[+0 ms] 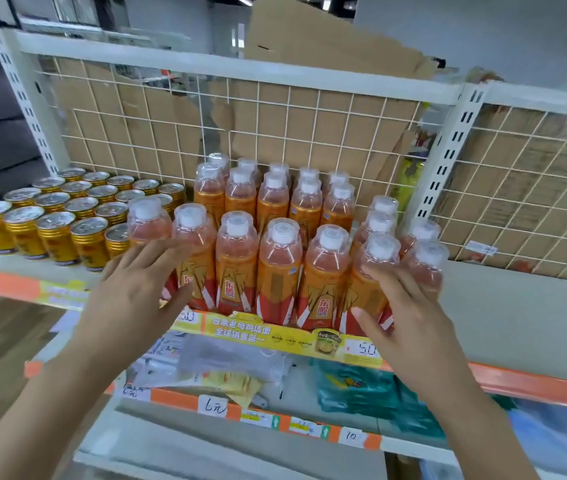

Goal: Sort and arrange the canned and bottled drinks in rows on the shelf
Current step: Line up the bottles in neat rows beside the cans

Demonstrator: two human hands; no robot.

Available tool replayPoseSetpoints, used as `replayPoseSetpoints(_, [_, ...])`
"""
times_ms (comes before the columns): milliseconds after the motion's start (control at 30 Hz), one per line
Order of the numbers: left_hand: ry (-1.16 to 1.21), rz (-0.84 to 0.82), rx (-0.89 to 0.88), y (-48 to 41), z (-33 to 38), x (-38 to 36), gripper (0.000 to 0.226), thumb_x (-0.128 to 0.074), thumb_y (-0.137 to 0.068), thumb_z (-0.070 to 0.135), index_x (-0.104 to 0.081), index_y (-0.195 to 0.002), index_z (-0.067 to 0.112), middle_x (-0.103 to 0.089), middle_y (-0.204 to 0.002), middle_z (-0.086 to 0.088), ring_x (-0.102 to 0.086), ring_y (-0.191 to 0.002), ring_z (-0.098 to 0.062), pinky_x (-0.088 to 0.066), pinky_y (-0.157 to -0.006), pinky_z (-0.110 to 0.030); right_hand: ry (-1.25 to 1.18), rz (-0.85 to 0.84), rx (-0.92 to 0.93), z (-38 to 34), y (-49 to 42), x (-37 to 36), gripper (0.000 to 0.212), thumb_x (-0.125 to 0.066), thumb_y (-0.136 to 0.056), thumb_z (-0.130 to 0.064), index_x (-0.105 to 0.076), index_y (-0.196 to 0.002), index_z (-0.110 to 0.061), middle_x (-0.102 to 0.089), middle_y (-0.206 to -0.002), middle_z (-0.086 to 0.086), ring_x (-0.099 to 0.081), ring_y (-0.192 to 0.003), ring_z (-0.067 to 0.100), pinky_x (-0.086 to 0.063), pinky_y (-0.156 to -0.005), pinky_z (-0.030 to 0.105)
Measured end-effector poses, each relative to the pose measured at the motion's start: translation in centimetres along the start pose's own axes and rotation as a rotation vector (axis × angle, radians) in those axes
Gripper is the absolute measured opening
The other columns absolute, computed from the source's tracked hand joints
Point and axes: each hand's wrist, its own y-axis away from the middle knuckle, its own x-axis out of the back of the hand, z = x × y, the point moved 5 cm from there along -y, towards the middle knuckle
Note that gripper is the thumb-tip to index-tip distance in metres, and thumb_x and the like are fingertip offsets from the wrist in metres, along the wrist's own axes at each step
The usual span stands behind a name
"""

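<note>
— Where are the bottles [278, 265]?

— Mid-shelf, in a block several rows deep, with the front row at the edge above the price strip [275, 332]. The cans [57, 220] stand in rows just beside them, at nine o'clock.

— And the hands?

— Both are spread with fingers straight, gripping nothing. The left hand [136, 292] lies flat on the block's nine o'clock side, the right hand [410, 317] on its three o'clock side.

— Squaring up the block, then?

— I'd judge so. Press low on the labels, not up at the caps, and evenly from both sides, since tall bottles tip easily. The columns at three o'clock look staggered, so nudge them toward nine until the rows line up.

— And the surroundings?

— The shelf [517, 306] is pale and smooth and runs on toward three o'clock. A wire grid [275, 116] backs it at twelve, with cardboard [327, 39] behind. Packets [361, 386] lie on the shelf below, at six.
</note>
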Motion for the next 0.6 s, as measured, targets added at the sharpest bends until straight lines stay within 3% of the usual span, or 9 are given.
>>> replayPoseSetpoints(100, [-0.004, 0.032, 0.043, 1.7, -1.9, 1.2, 0.042, -0.052, -0.085, 0.036, -0.060, -0.119, 0.012, -0.061, -0.118, -0.007, -0.057, -0.105, -0.035, -0.048, -0.082, -0.049, -0.027, -0.016, 0.033, -1.6, 0.1, -0.6, 0.049, -0.072, -0.080, -0.024, -0.055, -0.124, -0.016, -0.059, -0.118, 0.004, -0.064, -0.091, 0.025, -0.050, -0.075, 0.035])
replayPoseSetpoints(200, [0.015, 0.061, 0.079, 2.3, -4.0, 1.7, 0.040, -0.071, -0.081, 0.018, -0.060, -0.119, 0.010, -0.061, -0.119, -0.007, -0.055, -0.108, -0.035, -0.047, -0.083, -0.050, -0.067, -0.033, 0.067, -3.1, -0.6, -1.2, 0.048, -0.069, -0.082, -0.025, -0.052, -0.127, -0.018, -0.056, -0.124, 0.003, -0.059, -0.106, 0.026, -0.048, -0.084, 0.037])
replayPoseSetpoints(467, [0.098, 0.025, 0.054, -0.9, -10.4, 0.9, 0.042, -0.065, -0.085, 0.024, -0.056, -0.125, 0.016, -0.055, -0.126, -0.005, -0.054, -0.111, -0.034, -0.047, -0.085, -0.050, -0.102, -0.091, 0.126, -7.8, -5.7, -4.5, 0.048, -0.057, -0.089, -0.034, -0.044, -0.134, -0.025, -0.045, -0.135, -0.009, -0.049, -0.117, 0.015, -0.045, -0.088, 0.033])
replayPoseSetpoints(600, [0.197, -0.009, -0.024, -4.5, -12.4, 0.3, 0.049, -0.060, -0.089, 0.027, -0.046, -0.135, 0.019, -0.045, -0.137, 0.001, -0.050, -0.119, -0.026, -0.048, -0.088, -0.041, -0.103, -0.057, 0.142, -10.6, -9.6, -6.3, 0.043, -0.050, -0.090, -0.039, -0.050, -0.131, -0.025, -0.049, -0.132, -0.007, -0.046, -0.120, 0.014, -0.035, -0.099, 0.028])
